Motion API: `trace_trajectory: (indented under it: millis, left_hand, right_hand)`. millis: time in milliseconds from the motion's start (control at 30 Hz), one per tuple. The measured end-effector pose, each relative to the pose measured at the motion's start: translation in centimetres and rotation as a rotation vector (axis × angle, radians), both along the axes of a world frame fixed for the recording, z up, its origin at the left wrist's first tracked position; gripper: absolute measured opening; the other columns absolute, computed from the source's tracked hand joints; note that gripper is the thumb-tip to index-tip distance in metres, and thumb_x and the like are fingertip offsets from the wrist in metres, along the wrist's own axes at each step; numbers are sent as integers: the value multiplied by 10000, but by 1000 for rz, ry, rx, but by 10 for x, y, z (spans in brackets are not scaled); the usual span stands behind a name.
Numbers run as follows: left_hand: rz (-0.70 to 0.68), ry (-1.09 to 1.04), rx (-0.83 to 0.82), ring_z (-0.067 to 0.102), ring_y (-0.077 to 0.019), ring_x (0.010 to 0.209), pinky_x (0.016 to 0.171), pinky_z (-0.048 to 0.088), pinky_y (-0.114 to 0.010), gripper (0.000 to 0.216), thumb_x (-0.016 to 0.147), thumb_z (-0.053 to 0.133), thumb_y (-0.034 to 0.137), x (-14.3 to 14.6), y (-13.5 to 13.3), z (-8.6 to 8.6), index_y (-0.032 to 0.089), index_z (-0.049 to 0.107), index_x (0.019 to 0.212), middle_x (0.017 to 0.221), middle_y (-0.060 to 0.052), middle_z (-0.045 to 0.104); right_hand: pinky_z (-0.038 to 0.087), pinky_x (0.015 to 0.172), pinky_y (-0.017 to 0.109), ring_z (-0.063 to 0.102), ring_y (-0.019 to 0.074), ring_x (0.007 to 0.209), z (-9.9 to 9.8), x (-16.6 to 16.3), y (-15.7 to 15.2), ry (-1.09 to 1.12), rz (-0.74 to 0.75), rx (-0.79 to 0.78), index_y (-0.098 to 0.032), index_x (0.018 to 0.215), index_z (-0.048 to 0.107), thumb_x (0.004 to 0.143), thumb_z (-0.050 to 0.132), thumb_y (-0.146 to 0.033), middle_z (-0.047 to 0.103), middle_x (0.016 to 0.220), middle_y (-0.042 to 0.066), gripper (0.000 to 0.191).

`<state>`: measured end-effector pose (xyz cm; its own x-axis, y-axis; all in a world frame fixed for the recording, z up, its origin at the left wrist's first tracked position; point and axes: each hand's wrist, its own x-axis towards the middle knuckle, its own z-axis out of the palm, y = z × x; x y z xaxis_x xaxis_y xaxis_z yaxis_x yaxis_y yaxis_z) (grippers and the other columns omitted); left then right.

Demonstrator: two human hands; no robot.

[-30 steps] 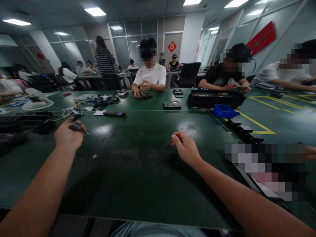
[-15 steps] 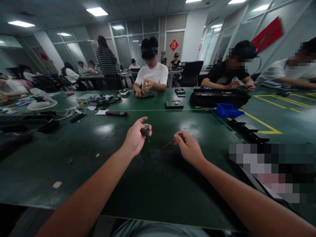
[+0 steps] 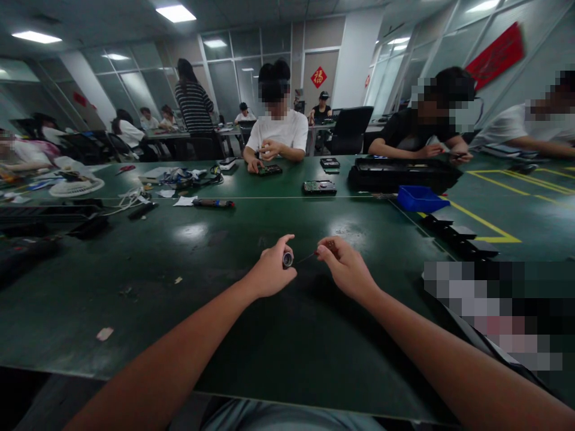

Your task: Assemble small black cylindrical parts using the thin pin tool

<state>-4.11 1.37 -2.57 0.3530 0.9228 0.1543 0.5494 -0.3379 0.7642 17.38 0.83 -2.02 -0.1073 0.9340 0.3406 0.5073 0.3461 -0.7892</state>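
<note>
My left hand (image 3: 272, 272) is closed around a small dark cylindrical part (image 3: 287, 260), whose round end with a lighter ring faces me. The kind of part cannot be made out. Pinched in my right hand (image 3: 344, 263) is a thin screwdriver (image 3: 307, 258) with a reddish handle mostly hidden by the fingers. Its slim shaft points left, and the tip is close to the cylindrical part; whether they touch is unclear. Both hands are held above the green table (image 3: 287, 347).
Across the table a person (image 3: 278, 134) handles a circuit board. Beyond my hands lie a hard drive (image 3: 319, 187), an electric screwdriver (image 3: 213, 203) and a blue bin (image 3: 422, 199). Black blocks (image 3: 462, 237) line the right; cables (image 3: 188, 178) and black trays are at left.
My left hand has moved right and slightly down, bringing the cylindrical part near the screwdriver tip and turning its round end toward me. My right hand has stayed almost still.
</note>
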Motion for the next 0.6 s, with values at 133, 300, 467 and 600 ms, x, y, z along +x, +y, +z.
trace_trajectory:
  millis: [133,300,467,600]
  left_hand:
    - [5,27,46,581,-276,1106,994,442,-438,602,811,560,78,0,3,-7,164,453,1397,1186,-139,611]
    - [24,66,159,582,-277,1140,1029,432,-450,281,854,662,129,-3,8,-2,186,650,1129,1196,-106,650]
    - [7,85,219,581,-265,1174,1068,394,-467,351,863,698,137,-5,9,-1,225,662,1201,1235,-72,673]
    - [42,88,220,578,-273,1177,1068,392,-472,381,868,718,186,-4,9,-3,219,650,1241,1250,-75,672]
  right_hand:
    - [476,684,340,674,210,730,4,0,-2,-29,0,-18,-227,904,665,949,509,-416,713,765,30,249]
    - [473,646,335,643,195,663,7,1,-6,51,-21,37,-223,839,648,942,525,-440,689,711,24,269]
    - [545,740,372,691,215,772,5,1,-7,310,-42,113,-221,983,638,942,534,-434,724,831,52,241]
    - [558,780,391,708,222,814,3,2,-5,344,-33,116,-217,1000,633,938,552,-432,734,873,66,237]
